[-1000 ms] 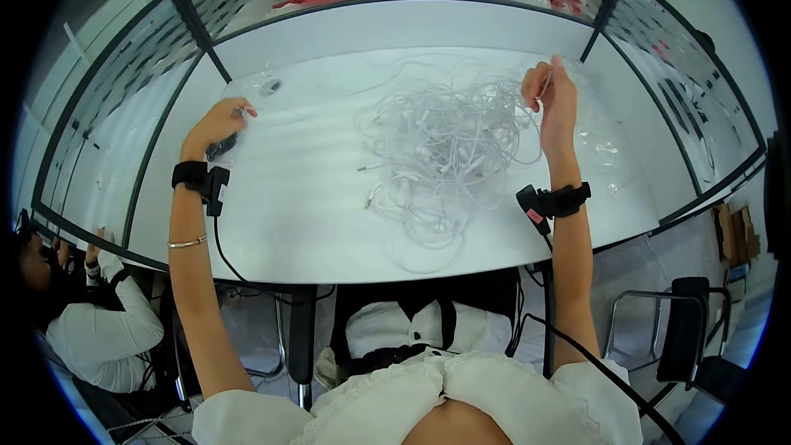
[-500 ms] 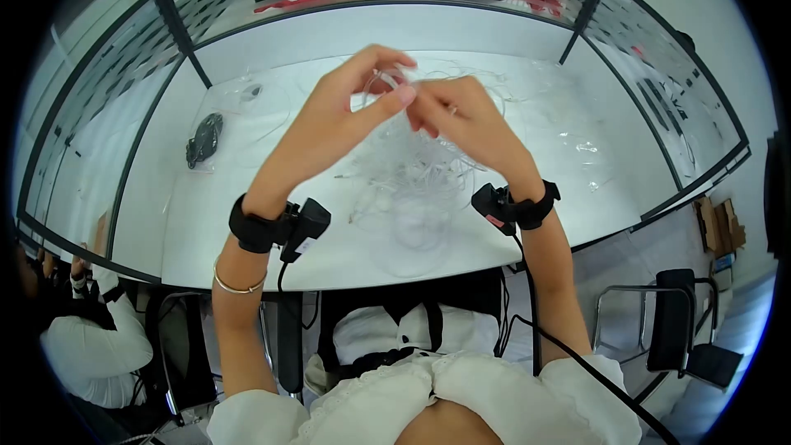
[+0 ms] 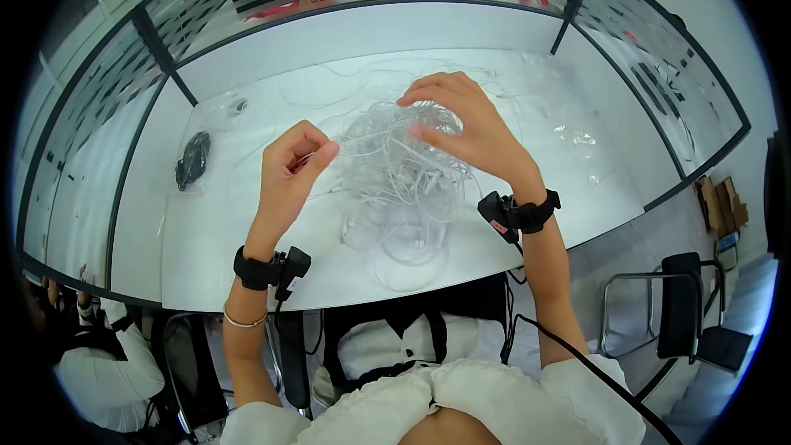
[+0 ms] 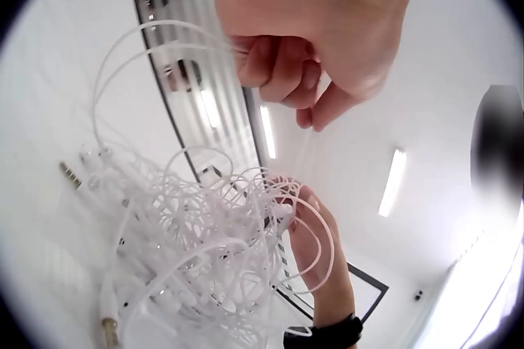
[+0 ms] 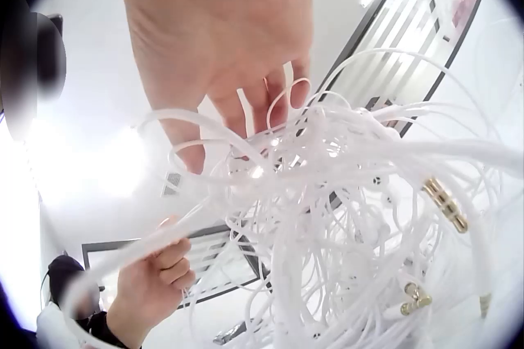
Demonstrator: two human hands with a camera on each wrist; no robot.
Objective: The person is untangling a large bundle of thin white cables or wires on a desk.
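Note:
A big tangle of white earphone cables point(image 3: 404, 169) lies on the white table. My left hand point(image 3: 288, 177) is at its left side, thumb and fingers pinching a white cable strand point(image 3: 353, 140) that runs into the heap. Two cable loops point(image 4: 123, 42) trail from the curled fingers in the left wrist view. Over the far right part of the heap, my right hand point(image 3: 478, 128) has its thumb and fingers spread apart. From the right wrist, those fingers point(image 5: 233, 112) look extended behind the cables. A gold jack plug point(image 5: 444, 204) sticks out of the tangle there.
A black bundle in a clear bag point(image 3: 193, 161) lies at the table's left. Clear plastic packaging point(image 3: 577, 144) is on the right side. Low partitions point(image 3: 371, 29) border the back and sides. A black chair point(image 3: 684, 305) stands at the right, off the table.
My left hand went from beside the black bundle to meet the right over the tangle, then drew back left with a strand. The right hand came in from the far right and now spreads its fingers.

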